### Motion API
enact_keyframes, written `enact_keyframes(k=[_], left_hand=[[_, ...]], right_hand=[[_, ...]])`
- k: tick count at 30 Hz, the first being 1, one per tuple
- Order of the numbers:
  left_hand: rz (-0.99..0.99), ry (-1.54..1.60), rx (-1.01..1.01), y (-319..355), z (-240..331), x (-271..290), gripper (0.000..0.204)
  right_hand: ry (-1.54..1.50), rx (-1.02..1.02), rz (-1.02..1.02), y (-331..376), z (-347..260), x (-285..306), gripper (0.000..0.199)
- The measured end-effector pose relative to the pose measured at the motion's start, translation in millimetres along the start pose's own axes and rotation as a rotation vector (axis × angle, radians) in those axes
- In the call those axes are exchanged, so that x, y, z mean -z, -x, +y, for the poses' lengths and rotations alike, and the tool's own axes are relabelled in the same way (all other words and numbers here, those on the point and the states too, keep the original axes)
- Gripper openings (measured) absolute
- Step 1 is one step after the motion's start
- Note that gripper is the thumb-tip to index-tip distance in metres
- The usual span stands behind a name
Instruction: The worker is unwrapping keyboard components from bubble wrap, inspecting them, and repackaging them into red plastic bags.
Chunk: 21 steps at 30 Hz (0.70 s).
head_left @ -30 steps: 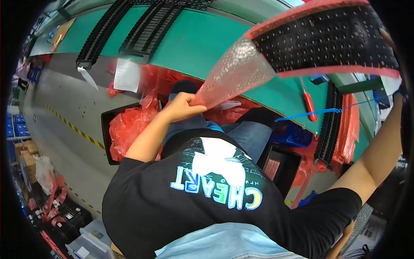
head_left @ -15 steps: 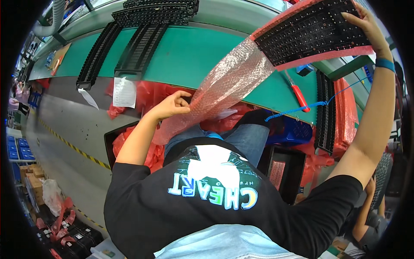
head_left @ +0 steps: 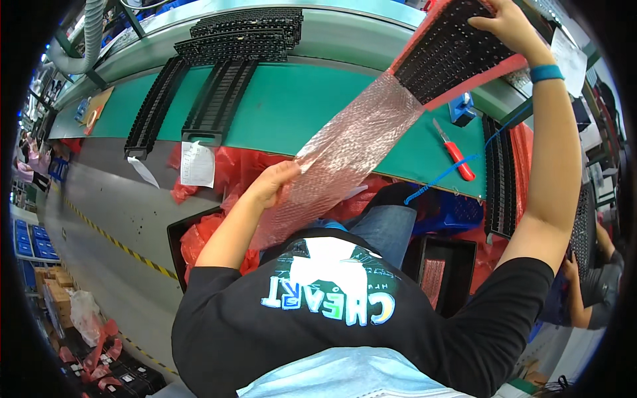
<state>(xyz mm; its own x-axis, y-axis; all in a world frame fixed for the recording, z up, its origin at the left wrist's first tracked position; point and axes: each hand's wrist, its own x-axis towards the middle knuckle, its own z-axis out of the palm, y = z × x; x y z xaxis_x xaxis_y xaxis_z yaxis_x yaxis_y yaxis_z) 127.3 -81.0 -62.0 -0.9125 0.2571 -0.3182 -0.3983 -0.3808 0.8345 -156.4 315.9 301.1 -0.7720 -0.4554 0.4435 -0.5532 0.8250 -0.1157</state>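
Board (head_left: 446, 63) held by right hand (head_left: 509, 28), wrap (head_left: 355, 139) pinched by left hand (head_left: 273, 184), knife (head_left: 456, 154) laid on green bench (head_left: 298, 99)

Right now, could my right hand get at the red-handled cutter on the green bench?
Probably not without letting go: your right hand is gripping the black board. Otherwise the way looks mostly free; the red-handled cutter lies on the green bench, with a blue coiled cord by its handle.

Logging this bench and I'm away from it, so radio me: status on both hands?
Left hand gripping bubble wrap. Right hand gripping black dotted panel. Red-handled knife on green bench, clear of both hands.
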Motion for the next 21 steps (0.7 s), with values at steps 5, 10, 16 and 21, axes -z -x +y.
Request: enact_keyframes(k=[5, 10, 16, 21], left_hand=[[0.016, -0.050, 0.025, 4, 0, -18, 0.029], [-0.009, 0.003, 0.013, 1, -13, -29, 0.030], [0.064, 0.055, 0.065, 12, -21, -42, 0.025], [0.119, 0.028, 0.098, 17, -36, -34, 0.020]], right_hand=[[0.254, -0.024, -0.034, 13, -89, -21, 0.023], [0.500, 0.276, 0.220, 72, -168, -87, 0.013], [0.452, 0.363, 0.221, 167, -208, -203, 0.013], [0.246, 0.189, 0.068, 220, -222, -253, 0.034]])
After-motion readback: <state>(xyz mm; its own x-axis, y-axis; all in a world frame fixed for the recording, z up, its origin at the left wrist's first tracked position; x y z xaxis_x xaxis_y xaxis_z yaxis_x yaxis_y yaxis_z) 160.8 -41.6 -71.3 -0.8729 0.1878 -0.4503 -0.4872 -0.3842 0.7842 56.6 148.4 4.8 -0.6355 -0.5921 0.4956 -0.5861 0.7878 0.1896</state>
